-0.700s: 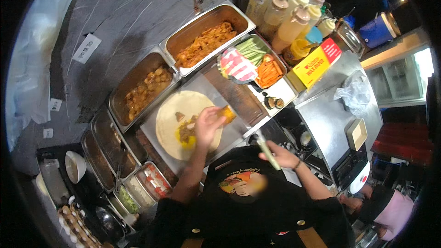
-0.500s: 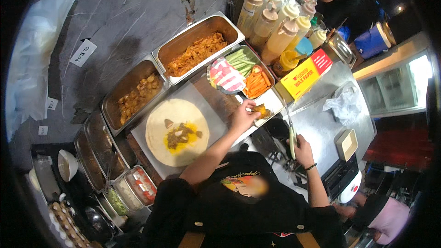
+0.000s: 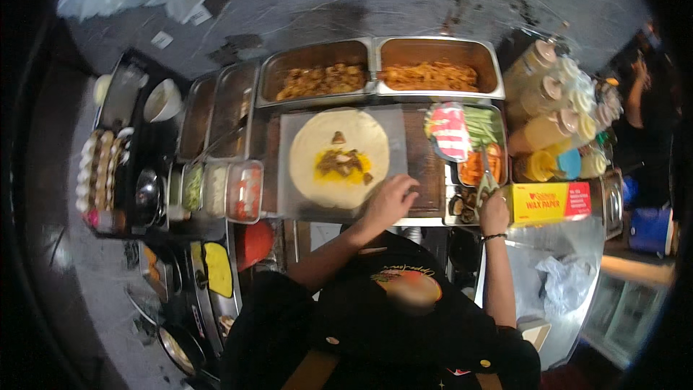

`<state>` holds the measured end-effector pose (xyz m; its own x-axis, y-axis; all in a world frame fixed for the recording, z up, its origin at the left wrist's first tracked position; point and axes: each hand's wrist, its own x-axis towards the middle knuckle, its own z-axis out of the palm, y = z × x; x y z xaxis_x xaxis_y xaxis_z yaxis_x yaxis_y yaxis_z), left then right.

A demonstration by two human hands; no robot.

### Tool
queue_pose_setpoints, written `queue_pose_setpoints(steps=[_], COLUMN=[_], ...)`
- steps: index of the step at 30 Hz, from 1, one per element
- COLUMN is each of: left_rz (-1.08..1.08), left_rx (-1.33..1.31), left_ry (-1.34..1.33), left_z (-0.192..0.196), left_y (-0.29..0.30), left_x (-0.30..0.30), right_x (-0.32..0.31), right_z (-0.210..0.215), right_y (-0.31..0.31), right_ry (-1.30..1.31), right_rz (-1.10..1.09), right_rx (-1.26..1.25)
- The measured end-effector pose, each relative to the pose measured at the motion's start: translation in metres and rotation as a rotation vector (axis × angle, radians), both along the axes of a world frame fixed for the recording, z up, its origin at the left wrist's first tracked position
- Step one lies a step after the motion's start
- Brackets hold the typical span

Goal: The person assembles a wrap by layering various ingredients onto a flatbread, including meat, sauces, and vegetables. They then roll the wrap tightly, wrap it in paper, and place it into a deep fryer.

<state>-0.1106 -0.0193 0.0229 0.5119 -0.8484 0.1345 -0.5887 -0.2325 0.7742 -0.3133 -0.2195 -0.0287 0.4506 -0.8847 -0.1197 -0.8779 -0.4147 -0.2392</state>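
My left hand [image 3: 392, 201] hovers at the front right corner of the paper sheet, fingers loosely curled and apart, with nothing visible in them. My right hand [image 3: 494, 213] grips a metal utensil with a pale green handle [image 3: 488, 186]; its tip reaches over the carrot sticks [image 3: 476, 167]. Whether it is tongs or scissors I cannot tell. A round flatbread [image 3: 307, 141] lies on the paper [image 3: 395, 137], topped with yellow sauce and brown pieces [image 3: 345, 164]. Next to my right hand, a small tray holds dark browned pieces [image 3: 462, 206].
Steel pans of orange-red food [image 3: 429, 76] and browned chunks [image 3: 321, 81] line the back. Cucumber sticks [image 3: 478, 124] and a striped paper packet [image 3: 449, 132] sit right of the board. Squeeze bottles [image 3: 545, 133] and a yellow-red box [image 3: 552, 202] stand further right; eggs [image 3: 101, 170] far left.
The view has turned. My left hand has left the small tray, where it touched a golden-brown piece, and moved toward the flatbread. My right hand has brought the utensil over the carrots.
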Motion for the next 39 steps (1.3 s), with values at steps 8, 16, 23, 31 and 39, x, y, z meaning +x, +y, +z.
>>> queue_pose_setpoints(steps=[8,16,23,31,39], left_rz=[0.449,0.145,-0.008,-0.235,-0.094], left_rx=[0.072,0.275,0.222,0.066,0.052], left_ry=[-0.217,-0.314,-0.236,-0.151,0.148], left_z=[-0.007,-0.016,-0.037,-0.021,-0.040], left_y=[0.148,0.129,0.129,0.131,0.137], left_x=[0.099,0.142,0.165,0.198,0.191], right_x=[0.044,0.234,0.268,0.261,0.251], right_z=[0.063,0.074,0.050,0.069,0.030], right_y=[0.006,0.132,0.151,0.190,0.229], right_ry=[0.109,-0.346,-0.095,-0.520,-0.401], right_rz=[0.359,0.934,0.950,0.459,0.548], right_rx=[-0.170,0.066,0.125,0.366,0.027])
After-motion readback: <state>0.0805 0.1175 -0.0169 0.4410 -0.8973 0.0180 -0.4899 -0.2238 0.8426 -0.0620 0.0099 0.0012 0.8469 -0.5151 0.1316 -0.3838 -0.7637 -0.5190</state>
